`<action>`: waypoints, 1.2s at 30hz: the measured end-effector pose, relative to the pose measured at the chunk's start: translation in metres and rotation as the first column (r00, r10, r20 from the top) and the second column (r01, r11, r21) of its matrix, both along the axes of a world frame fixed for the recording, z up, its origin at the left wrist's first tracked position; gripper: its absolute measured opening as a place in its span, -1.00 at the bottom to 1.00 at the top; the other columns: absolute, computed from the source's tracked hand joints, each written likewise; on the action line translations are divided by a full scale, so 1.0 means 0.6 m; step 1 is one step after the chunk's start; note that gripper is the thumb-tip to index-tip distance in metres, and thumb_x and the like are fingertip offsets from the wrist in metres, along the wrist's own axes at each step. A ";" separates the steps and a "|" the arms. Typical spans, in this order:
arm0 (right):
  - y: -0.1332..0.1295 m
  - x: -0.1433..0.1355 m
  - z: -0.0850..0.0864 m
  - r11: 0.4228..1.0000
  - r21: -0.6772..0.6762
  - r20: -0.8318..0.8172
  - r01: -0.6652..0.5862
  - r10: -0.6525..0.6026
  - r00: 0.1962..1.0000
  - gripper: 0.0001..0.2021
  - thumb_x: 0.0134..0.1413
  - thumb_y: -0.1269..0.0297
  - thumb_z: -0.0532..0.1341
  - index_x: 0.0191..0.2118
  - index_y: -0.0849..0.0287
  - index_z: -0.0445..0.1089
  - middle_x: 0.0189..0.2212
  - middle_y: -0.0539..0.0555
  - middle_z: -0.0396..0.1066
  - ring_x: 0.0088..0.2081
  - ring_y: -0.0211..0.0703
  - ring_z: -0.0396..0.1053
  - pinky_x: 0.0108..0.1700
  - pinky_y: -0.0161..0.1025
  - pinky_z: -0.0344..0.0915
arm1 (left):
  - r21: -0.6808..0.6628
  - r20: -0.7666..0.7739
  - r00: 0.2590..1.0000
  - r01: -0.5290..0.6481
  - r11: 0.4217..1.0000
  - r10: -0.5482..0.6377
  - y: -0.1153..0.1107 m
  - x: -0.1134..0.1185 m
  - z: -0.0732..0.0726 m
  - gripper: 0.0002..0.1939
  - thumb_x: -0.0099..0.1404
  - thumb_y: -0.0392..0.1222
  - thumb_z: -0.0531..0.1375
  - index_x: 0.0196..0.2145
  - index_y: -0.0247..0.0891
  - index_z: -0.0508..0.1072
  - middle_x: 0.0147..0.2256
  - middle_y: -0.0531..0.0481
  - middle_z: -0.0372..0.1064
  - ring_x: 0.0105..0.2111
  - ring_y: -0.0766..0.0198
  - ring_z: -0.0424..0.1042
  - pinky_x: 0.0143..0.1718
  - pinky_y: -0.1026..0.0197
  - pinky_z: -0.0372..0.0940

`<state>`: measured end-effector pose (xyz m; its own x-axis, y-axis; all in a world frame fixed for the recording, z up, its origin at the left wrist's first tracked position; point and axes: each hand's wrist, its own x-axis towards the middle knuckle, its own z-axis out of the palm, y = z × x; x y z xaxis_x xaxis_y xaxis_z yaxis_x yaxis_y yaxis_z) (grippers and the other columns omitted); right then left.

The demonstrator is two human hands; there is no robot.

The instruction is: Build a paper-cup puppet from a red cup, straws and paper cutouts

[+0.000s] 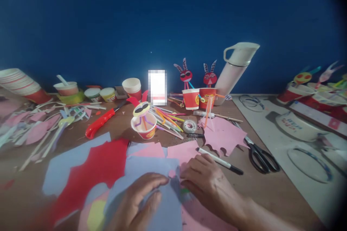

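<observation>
My left hand (139, 200) rests over a light blue sheet (168, 211), its thumb and fingers apart with nothing between them. My right hand (204, 184) is at the sheet's right edge, fingers curled down; whatever its fingertips hold is hidden. A small pink disc (172, 174) lies on the blue sheet between the two hands. Pink paper (200, 213) is under my right wrist, with a small green piece (184, 190) beside the fingers. A black-capped marker (222, 161) lies just beyond my right hand. Red cut paper (94, 168) lies to the left.
Black-handled scissors (261, 157) lie at right, a red-handled cutter (101, 122) at left. A paper cup with a figure (143, 126), straws (168, 119), a tape roll (189, 126) and decorated cups (191, 99) stand or lie behind. A tilted-looking white flask (233, 74) stands at the back.
</observation>
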<state>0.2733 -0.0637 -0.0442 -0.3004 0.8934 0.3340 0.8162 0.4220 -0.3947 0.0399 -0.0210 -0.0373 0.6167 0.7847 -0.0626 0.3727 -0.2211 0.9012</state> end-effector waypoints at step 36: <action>0.004 0.030 -0.021 0.992 0.113 0.052 0.053 -0.059 0.997 -0.82 0.21 0.44 0.07 -0.25 0.13 0.40 -0.42 0.00 0.44 -0.36 -0.15 0.28 -0.15 -0.10 0.02 | 0.871 -0.105 0.985 0.158 0.465 -0.137 -0.040 0.106 -0.074 -0.71 0.36 -0.30 -0.02 -0.44 -0.22 0.41 -0.34 0.08 0.49 -0.32 0.28 0.39 -0.19 0.14 0.16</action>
<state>0.2915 -0.0610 -0.0566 -0.2712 0.8674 0.4171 0.8590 0.4137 -0.3017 0.1034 -0.0451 -0.0815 0.7356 0.3354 0.5886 0.2693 -0.9420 0.2003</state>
